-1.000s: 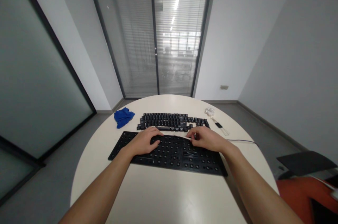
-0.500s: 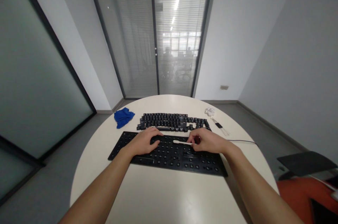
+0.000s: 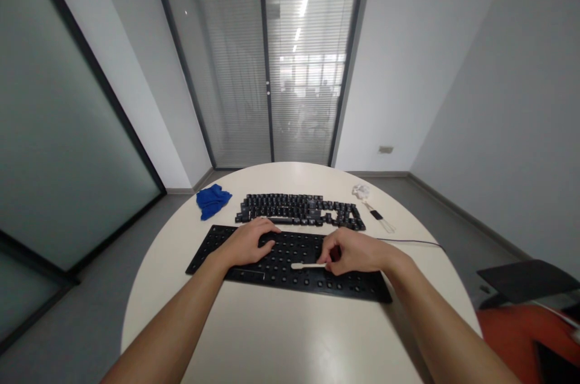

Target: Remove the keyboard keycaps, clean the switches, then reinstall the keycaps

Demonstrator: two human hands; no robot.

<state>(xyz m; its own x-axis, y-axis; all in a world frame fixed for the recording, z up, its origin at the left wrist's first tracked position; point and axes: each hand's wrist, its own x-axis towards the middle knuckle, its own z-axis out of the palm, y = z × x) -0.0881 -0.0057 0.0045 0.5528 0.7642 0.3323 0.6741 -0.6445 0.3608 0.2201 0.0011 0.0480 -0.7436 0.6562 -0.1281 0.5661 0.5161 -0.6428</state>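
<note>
One keyboard (image 3: 308,281) lies under our left hand (image 3: 249,243), thumb spread wide. Our right hand (image 3: 351,249) pinches one white swab-like stick (image 3: 299,265); beyond sit one blue cloth (image 3: 212,201) and many black keycaps (image 3: 281,206).

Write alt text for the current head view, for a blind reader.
A person's right hand holds a thin pale stick over a bare black keyboard base, while the left hand rests on it. Beyond it, keycaps lie in rows on a round-edged, pale table, with a blue cloth to the left and a wire tool to the right.
</note>
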